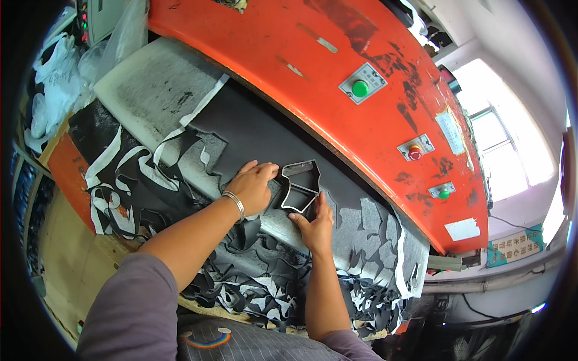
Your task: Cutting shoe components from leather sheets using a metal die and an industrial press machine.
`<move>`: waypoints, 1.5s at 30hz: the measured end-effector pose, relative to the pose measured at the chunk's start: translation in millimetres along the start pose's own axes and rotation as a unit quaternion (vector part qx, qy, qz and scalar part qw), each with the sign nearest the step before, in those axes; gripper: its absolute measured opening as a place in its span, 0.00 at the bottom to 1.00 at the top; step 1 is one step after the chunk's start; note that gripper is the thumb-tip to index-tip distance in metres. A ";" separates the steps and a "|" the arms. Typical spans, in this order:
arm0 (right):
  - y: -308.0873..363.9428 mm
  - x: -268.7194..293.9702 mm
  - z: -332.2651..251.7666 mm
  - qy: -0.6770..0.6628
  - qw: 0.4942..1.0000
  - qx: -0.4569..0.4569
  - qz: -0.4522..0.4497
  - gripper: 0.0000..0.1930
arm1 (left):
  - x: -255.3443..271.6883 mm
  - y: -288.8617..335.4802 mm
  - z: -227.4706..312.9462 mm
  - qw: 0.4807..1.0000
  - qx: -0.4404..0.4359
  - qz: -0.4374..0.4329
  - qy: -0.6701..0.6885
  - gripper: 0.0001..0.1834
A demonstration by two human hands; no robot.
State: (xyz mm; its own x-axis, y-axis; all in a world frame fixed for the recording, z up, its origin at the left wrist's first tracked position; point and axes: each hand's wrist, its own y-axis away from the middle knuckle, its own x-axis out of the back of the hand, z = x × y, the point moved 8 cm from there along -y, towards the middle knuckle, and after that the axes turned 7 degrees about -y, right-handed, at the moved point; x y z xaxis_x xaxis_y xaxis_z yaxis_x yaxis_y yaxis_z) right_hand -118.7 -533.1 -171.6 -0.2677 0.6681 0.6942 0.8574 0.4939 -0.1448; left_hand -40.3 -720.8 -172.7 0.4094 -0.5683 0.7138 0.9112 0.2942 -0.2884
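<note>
A metal-edged cutting die (300, 188), with a crossbar inside its angular outline, lies on a dark sheet of material (253, 123). My left hand (251, 185), with a silver bangle at the wrist, rests on the sheet at the die's left side. Its fingers are stretched out, the tips close to the die's rim; whether they touch cannot be told. My right hand (316, 227) grips the die's lower right corner, thumb on the near edge and fingers along the right side. Cut gaps in the sheet show the pale grey board (358, 231) underneath.
Beyond the sheet stands an orange-red machine beam (301, 78) with green buttons (360, 88) and a red button (415, 153). Dark and white offcuts (259, 295) pile along the near edge, with more strips (129, 174) at left. Plastic bags (57, 84) hang far left.
</note>
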 end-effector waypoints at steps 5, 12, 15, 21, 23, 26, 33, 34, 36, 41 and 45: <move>-12.0 8.2 -2.8 0.035 0.998 0.052 -0.002 0.56 | 8.5 -13.1 9.2 0.999 -0.007 0.030 -0.023 0.29; -30.5 37.1 15.4 -0.015 0.998 0.063 -0.010 0.55 | -13.2 -37.2 36.6 0.996 0.016 -0.022 -0.087 0.37; -38.3 39.9 23.5 -0.034 0.998 0.055 -0.003 0.54 | -18.7 -42.5 40.7 0.991 0.014 -0.044 -0.125 0.37; -41.1 49.2 32.9 -0.057 0.997 0.056 -0.007 0.54 | -29.9 -46.0 44.8 0.989 0.016 -0.071 -0.131 0.36; -40.9 48.0 31.8 -0.060 0.996 0.071 -0.008 0.54 | -31.6 -43.2 40.6 0.990 0.016 -0.067 -0.124 0.36; -40.6 44.8 29.5 -0.064 0.995 0.079 -0.017 0.55 | -27.2 -41.8 38.0 0.990 0.017 -0.067 -0.124 0.36; -38.2 39.7 19.4 -0.012 0.995 0.095 -0.033 0.56 | -21.0 -37.5 35.0 0.990 0.014 -0.053 -0.129 0.35; -37.2 38.0 18.5 -0.007 0.995 0.091 -0.031 0.55 | -21.3 -35.9 33.7 0.990 0.007 -0.050 -0.130 0.35; -36.4 34.3 13.6 -0.003 0.996 0.086 -0.038 0.55 | -18.0 -35.4 33.2 0.990 0.000 -0.049 -0.131 0.35; -35.6 29.6 7.7 0.014 0.997 0.059 -0.056 0.55 | -16.8 -28.7 23.7 0.994 0.007 -0.037 -0.105 0.35; -29.5 23.7 9.0 0.034 0.995 0.073 -0.061 0.55 | -14.4 -23.3 22.0 0.994 0.016 -0.043 -0.095 0.35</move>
State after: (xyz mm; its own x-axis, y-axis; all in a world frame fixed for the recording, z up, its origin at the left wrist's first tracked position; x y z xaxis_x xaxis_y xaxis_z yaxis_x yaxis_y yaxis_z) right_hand -154.3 -526.9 -157.3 -0.3313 0.5608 0.7588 0.7455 0.6485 -0.1539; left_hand -68.4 -702.5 -162.2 0.3120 -0.4372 0.8435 0.9391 0.2766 -0.2039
